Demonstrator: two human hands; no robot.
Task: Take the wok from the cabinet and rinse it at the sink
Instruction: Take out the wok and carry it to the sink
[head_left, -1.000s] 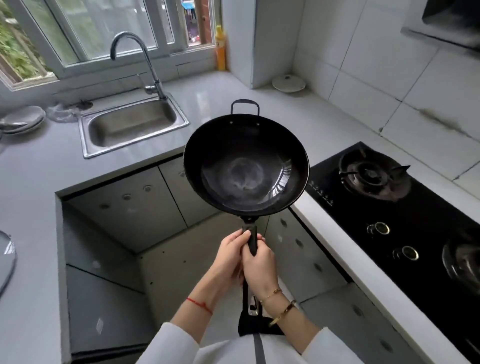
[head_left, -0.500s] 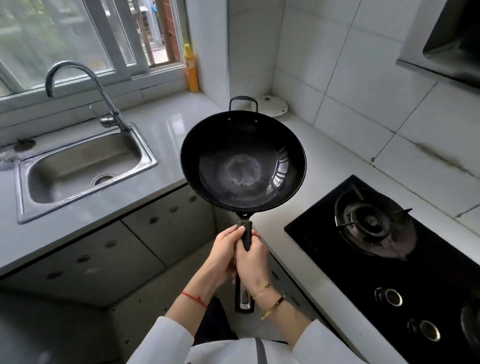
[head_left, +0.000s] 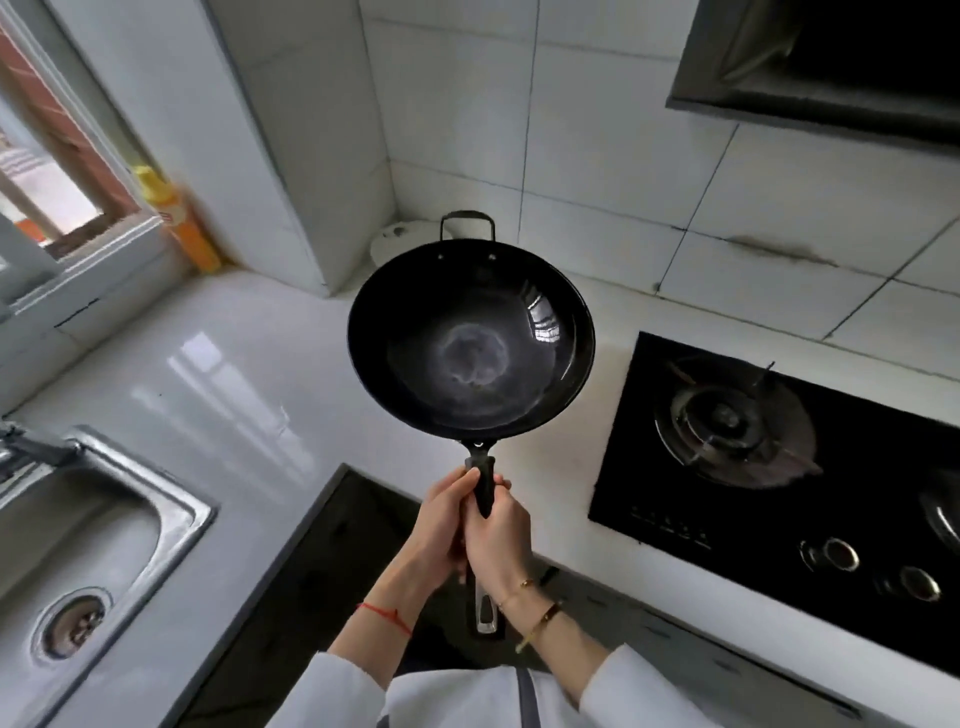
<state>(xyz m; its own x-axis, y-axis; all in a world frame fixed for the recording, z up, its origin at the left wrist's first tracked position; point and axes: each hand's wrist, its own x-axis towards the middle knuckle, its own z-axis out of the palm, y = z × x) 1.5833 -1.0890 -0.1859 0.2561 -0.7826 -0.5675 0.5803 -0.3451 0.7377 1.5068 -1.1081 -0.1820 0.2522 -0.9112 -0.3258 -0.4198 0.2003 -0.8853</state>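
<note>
While you hold the wok (head_left: 470, 345) up over the tabletop (head_left: 223, 374) corner, your left hand (head_left: 439, 525) and right hand (head_left: 498, 530) each keep a tight grip on its long black handle (head_left: 484, 486). The sink (head_left: 78, 525) is down to your left, well apart from the wok. Keep it flat, swing it slowly, and watch the tap so the rim does not bump it.
</note>
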